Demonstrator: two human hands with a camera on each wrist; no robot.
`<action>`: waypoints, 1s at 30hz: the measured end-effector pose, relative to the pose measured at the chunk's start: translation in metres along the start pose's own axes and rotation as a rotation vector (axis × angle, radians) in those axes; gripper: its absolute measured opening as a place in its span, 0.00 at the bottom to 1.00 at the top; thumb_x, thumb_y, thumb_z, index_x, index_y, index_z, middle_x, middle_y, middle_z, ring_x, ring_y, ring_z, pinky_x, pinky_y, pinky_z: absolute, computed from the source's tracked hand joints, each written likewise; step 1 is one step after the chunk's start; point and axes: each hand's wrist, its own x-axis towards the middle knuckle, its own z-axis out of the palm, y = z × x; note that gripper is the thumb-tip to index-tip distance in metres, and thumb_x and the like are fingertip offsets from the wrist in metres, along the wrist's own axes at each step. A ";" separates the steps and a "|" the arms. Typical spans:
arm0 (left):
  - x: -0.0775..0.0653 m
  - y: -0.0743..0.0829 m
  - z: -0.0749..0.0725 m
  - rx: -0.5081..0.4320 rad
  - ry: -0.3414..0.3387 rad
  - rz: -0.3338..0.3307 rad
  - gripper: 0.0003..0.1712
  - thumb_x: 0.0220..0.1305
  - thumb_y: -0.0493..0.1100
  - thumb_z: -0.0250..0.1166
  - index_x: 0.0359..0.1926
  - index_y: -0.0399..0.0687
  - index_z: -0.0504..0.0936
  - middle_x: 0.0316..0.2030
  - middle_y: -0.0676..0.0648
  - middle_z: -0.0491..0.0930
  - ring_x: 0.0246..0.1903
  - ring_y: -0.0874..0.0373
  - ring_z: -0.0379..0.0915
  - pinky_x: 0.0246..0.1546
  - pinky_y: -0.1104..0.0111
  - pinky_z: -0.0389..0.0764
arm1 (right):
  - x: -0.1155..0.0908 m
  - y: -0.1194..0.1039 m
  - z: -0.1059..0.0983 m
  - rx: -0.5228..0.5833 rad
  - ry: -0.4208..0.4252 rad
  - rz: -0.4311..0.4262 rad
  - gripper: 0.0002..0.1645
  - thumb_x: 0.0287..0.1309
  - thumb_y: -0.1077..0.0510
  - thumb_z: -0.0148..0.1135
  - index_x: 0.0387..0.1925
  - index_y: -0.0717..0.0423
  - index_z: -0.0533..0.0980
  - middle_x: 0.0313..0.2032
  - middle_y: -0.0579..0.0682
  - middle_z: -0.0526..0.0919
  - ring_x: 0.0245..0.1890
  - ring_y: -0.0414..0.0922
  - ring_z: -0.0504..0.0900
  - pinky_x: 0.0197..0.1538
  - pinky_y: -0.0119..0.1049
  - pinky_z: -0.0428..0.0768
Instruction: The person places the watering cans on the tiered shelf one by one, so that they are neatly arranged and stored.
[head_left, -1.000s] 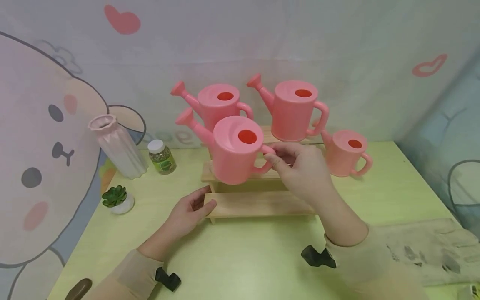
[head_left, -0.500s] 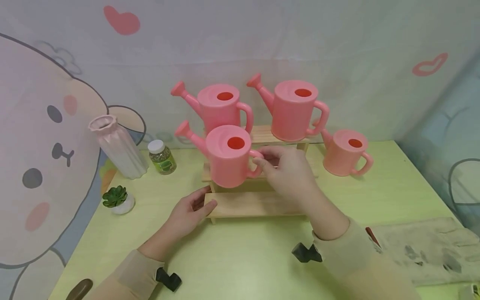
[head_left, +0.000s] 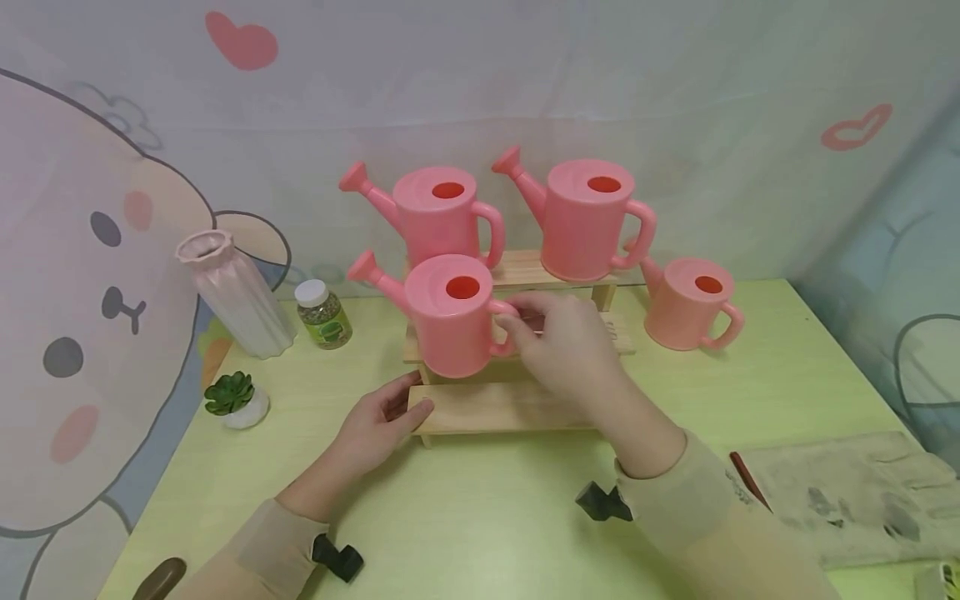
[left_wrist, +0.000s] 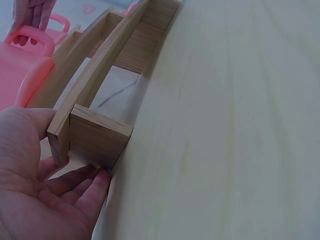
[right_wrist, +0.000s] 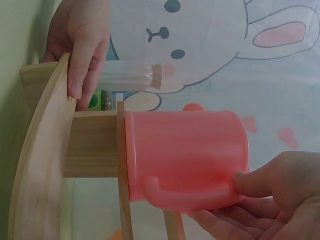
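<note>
A pink watering can (head_left: 452, 333) stands at the left end of the middle step of a three-tier wooden stand (head_left: 510, 408), its spout pointing left. My right hand (head_left: 566, 346) pinches the can's handle between thumb and fingers. In the right wrist view, the can's base (right_wrist: 129, 155) meets the step's board. My left hand (head_left: 375, 429) grips the left end of the lowest step; in the left wrist view the thumb is over the board and the fingers (left_wrist: 75, 187) lie beside the stand's leg. Two more watering cans, a left one (head_left: 438, 221) and a right one (head_left: 581, 229), stand on the top step.
A smaller pink watering can (head_left: 682, 312) is on the table right of the stand. To the left are a ribbed vase (head_left: 243, 300), a white-lidded jar (head_left: 324, 317) and a potted succulent (head_left: 238, 402). Gloves (head_left: 855, 500) lie at the right beside a reddish-brown stick (head_left: 750, 482).
My right hand has carried the watering can leftward and slightly down to the middle step's left end. The left hand has stayed on the stand.
</note>
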 end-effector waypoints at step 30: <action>-0.001 0.001 0.000 -0.015 -0.006 -0.016 0.38 0.69 0.60 0.67 0.74 0.52 0.69 0.73 0.47 0.70 0.74 0.49 0.65 0.72 0.52 0.71 | -0.011 0.051 -0.063 0.172 0.490 -0.128 0.19 0.68 0.48 0.66 0.54 0.52 0.83 0.49 0.49 0.89 0.47 0.29 0.86 0.53 0.21 0.83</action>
